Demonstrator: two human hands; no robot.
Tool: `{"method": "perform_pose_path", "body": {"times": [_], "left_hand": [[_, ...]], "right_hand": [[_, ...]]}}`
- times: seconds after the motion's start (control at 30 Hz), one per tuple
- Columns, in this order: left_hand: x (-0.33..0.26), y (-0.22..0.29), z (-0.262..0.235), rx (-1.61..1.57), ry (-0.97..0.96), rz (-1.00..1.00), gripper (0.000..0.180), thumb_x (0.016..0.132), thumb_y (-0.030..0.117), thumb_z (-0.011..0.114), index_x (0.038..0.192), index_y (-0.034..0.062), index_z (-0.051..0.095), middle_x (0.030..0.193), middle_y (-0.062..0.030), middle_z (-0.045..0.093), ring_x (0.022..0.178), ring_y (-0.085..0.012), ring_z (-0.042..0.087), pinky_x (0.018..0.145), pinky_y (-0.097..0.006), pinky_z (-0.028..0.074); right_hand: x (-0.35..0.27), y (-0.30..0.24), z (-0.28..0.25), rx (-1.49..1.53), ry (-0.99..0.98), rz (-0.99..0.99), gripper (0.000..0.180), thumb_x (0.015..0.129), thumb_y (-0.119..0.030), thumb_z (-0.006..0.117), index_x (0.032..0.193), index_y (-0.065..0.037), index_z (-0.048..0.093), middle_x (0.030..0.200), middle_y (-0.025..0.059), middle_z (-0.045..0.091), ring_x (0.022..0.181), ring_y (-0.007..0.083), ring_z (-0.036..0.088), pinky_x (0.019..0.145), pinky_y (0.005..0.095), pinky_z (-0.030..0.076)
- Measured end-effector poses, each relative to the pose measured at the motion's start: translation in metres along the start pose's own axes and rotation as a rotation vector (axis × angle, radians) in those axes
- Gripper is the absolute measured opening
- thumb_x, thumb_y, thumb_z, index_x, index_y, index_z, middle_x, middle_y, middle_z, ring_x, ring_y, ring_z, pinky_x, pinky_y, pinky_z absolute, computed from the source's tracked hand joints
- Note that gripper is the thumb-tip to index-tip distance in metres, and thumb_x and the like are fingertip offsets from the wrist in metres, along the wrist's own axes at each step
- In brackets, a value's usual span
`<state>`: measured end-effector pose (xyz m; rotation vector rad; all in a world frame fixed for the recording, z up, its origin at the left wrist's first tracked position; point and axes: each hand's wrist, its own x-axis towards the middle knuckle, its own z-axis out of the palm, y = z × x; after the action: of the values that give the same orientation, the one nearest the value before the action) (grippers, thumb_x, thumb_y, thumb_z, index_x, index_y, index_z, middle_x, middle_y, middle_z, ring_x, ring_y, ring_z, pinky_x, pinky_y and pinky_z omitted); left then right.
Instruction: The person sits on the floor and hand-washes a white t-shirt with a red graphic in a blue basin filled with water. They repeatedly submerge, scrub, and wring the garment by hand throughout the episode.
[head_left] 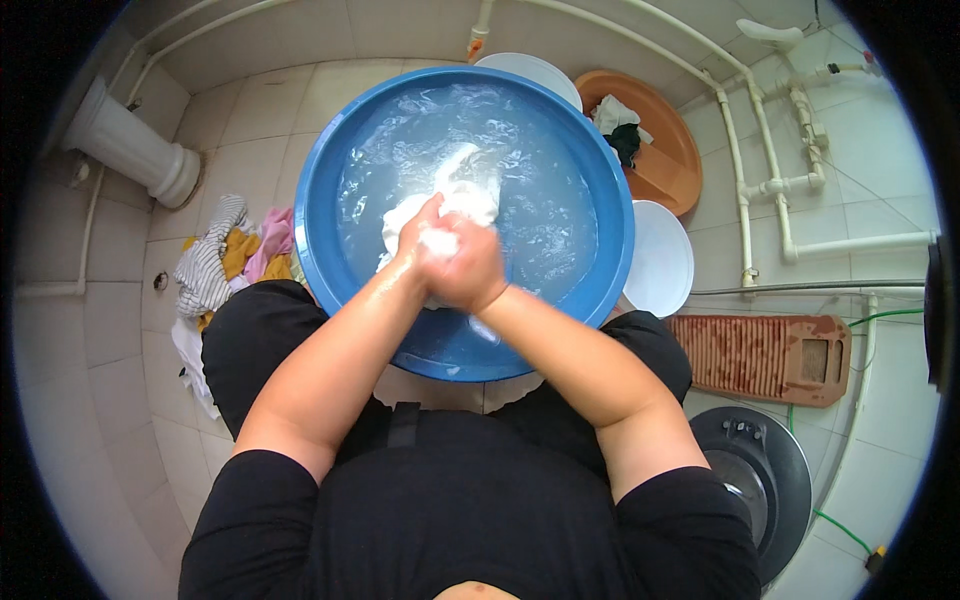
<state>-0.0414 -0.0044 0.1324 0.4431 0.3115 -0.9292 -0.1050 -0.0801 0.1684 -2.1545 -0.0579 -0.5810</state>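
Observation:
A large round blue basin (312,200) of cloudy, rippling water stands between my knees. Over its middle my left hand (414,238) and my right hand (472,268) press together, closed around a bunched white cloth (470,200). Part of the cloth bulges out beyond the fingers, and a bit of white shows between the hands. The right hand is smeared by motion. Glare on the wet cloth hides its kind. Both forearms reach in over the near rim.
Left of the basin lies a pile of striped, yellow, pink and white laundry (235,250). An orange tub (680,150) holding white and dark cloths sits at the far right. Nearby are a white basin (660,258), a brown washboard (765,358), a black round-lidded appliance (775,480) and white wall pipes (735,150).

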Motion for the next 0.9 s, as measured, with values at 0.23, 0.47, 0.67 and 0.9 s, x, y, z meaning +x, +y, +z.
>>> {"method": "perform_pose_path", "body": {"times": [0.23, 0.47, 0.67, 0.9], "left_hand": [[-0.013, -0.014, 0.045, 0.502, 0.272, 0.031, 0.039, 0.083, 0.036, 0.055, 0.104, 0.0034, 0.056, 0.091, -0.0079, 0.061, 0.081, -0.0183, 0.058, 0.072, -0.027, 0.044], [-0.04, 0.009, 0.074, 1.01, -0.142, 0.086, 0.04, 0.076, 0.018, 0.067, 0.111, 0.0042, 0.054, 0.094, -0.0048, 0.061, 0.083, -0.0132, 0.058, 0.075, -0.025, 0.046], [-0.063, 0.047, 0.087, 0.348, -0.355, 0.341, 0.035, 0.086, 0.012, 0.053, 0.118, 0.0042, 0.042, 0.106, -0.0087, 0.055, 0.098, -0.0176, 0.056, 0.083, -0.03, 0.046], [-0.079, 0.08, 0.091, 0.069, -0.547, 0.361, 0.047, 0.089, 0.032, 0.043, 0.124, 0.0008, 0.04, 0.122, -0.0139, 0.049, 0.112, -0.0276, 0.048, 0.098, -0.042, 0.035]], "right_hand": [[0.026, 0.066, -0.024, 0.018, 0.161, 0.312, 0.029, 0.066, -0.026, 0.067, 0.08, -0.003, 0.058, 0.074, 0.0148, 0.06, 0.066, 0.0286, 0.059, 0.061, 0.0346, 0.047], [0.05, 0.093, -0.053, 0.896, -0.129, 0.513, 0.068, 0.068, -0.057, 0.063, 0.106, -0.003, 0.049, 0.1, 0.0097, 0.057, 0.092, 0.0177, 0.053, 0.082, 0.0313, 0.042], [0.018, 0.089, -0.042, 0.277, -0.494, 0.309, 0.06, 0.073, -0.029, 0.065, 0.125, -0.009, 0.043, 0.124, 0.0099, 0.047, 0.118, 0.0229, 0.04, 0.098, 0.0342, 0.031], [0.046, 0.105, -0.039, 0.869, -0.235, 0.668, 0.028, 0.084, -0.024, 0.05, 0.104, -0.006, 0.057, 0.101, 0.0048, 0.059, 0.093, 0.0192, 0.055, 0.083, 0.0307, 0.042]]}}
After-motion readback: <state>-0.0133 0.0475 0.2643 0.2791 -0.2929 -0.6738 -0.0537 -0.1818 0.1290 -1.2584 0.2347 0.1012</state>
